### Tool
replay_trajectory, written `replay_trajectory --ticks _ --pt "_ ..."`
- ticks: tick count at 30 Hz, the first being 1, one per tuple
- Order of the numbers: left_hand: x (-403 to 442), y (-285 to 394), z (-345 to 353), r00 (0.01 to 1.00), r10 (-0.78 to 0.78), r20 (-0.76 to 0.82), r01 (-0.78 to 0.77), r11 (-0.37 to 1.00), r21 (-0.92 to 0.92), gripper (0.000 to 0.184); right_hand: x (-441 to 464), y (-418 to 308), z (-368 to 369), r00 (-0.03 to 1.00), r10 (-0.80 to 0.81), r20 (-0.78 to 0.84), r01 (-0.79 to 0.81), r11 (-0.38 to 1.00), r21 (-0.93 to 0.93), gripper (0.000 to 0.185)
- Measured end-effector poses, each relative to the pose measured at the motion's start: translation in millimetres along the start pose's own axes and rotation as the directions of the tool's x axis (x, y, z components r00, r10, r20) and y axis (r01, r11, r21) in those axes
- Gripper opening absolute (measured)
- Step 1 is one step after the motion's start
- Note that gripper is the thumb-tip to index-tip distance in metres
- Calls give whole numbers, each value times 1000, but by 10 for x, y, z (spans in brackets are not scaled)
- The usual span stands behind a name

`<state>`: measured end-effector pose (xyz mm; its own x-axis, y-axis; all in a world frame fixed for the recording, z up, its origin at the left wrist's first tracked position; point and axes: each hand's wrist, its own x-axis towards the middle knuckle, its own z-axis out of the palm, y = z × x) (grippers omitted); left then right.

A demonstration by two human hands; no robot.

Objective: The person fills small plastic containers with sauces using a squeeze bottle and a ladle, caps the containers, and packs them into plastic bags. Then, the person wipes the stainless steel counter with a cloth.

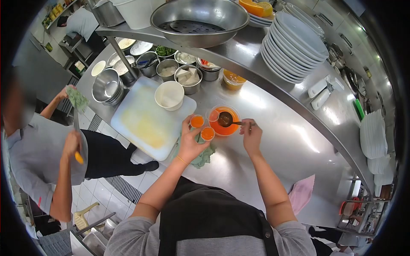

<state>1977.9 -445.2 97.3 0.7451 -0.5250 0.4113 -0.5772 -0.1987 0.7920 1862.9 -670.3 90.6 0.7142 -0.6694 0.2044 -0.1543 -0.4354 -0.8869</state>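
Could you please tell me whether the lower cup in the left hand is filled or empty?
Filled: orange contents span the opening of the lower cup.

The worktop point(282, 128) is smooth metal with a soft sheen and bright glare streaks; the shelf point(239, 49) has a similar metal finish. The tub point(224, 135) and 2 small cups point(208, 134) look like thin, clear, glossy plastic, while the ladle point(225, 119) is shiny metal. The cutting board point(128, 115) looks like smooth plastic, satiny rather than glossy. The green rag point(203, 157) is rough, crumpled cloth; the apron point(209, 209) is matt fabric. Stacked plates point(294, 47) look like glossy ceramic, and the wide bowl point(196, 38) is polished metal.
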Motion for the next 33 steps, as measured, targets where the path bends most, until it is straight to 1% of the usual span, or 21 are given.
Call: replay_trajectory --ticks 1,2,4,5,7,9,11,13,14,16,18,20,21,22,23,25,26,28,29,31,33 --pt "-6 0 6 1000 -4 1 4 1000 -1 47 36 -7 -46 987 161 -31 -158 985 73 25" --pt "-14 -8 12 1000 -4 0 4 1000 -2 47 60 3 -64 990 116 -78 -107 988 110 27" --pt "-32 -38 32 998 -56 10 56 998 -17 49 95 -116 -132 992 84 -90 -73 990 125 28" --pt "-41 -52 39 998 -55 8 55 998 -18 49 109 -188 -178 993 54 -102 -39 990 139 28" --pt "-55 -83 54 999 -46 1 46 999 25 49 139 -319 -251 995 27 -94 -17 994 109 27" --pt "-74 -93 79 1000 -29 5 29 999 21 49 162 -459 -295 991 -66 -118 77 993 93 25" --pt "-84 -123 129 1000 -14 7 14 1000 19 49 152 -629 -324 988 -94 -125 107 989 101 24" --pt "-84 -124 205 998 -8 70 12 999 -45 50 121 -775 -330 985 -120 -127 134 985 112 23" --pt "-85 -122 250 998 -13 63 16 999 -42 50 94 -835 -327 979 -156 -133 168 982 85 21" --pt "-27 -44 320 995 19 94 -8 993 -115 53 16 -899 -323 961 -253 -111 256 967 17 19" --pt "56 57 355 994 26 102 -11 990 -141 52 -73 -894 -323 929 -366 -49 365 931 -27 18" --pt "112 103 403 993 41 111 -21 985 -172 52 -145 -843 -322 856 -517 21 514 846 -140 18" --pt "128 112 430 992 70 108 -52 986 -158 52 -176 -844 -322 805 -591 54 589 784 -198 22" --pt "138 119 455 989 98 106 -83 986 -144 52 -216 -810 -328 804 -593 56 590 782 -200 22" --pt "144 127 473 990 99 104 -83 986 -145 52 -260 -758 -325 782 -619 78 619 754 -219 26" --pt "160 162 481 985 128 119 -118 989 -87 53 -306 -744 -340 732 -672 112 677 699 -230 37" --pt "160 174 488 985 127 118 -118 989 -85 53 -321 -736 -347 732 -672 112 678 699 -228 37" --pt "163 196 506 987 115 116 -103 990 -101 53 -346 -705 -366 671 -737 83 731 639 -238 44" --pt "164 201 509 986 117 118 -105 989 -100 53 -364 -689 -376 671 -737 81 731 639 -239 44" --pt "169 211 513 986 124 112 -115 990 -77 54 -386 -656 -390 646 -761 64 751 618 -234 52" --pt "168 196 528 986 122 117 -114 991 -71 55 -387 -623 -376 644 -762 65 753 616 -232 54"
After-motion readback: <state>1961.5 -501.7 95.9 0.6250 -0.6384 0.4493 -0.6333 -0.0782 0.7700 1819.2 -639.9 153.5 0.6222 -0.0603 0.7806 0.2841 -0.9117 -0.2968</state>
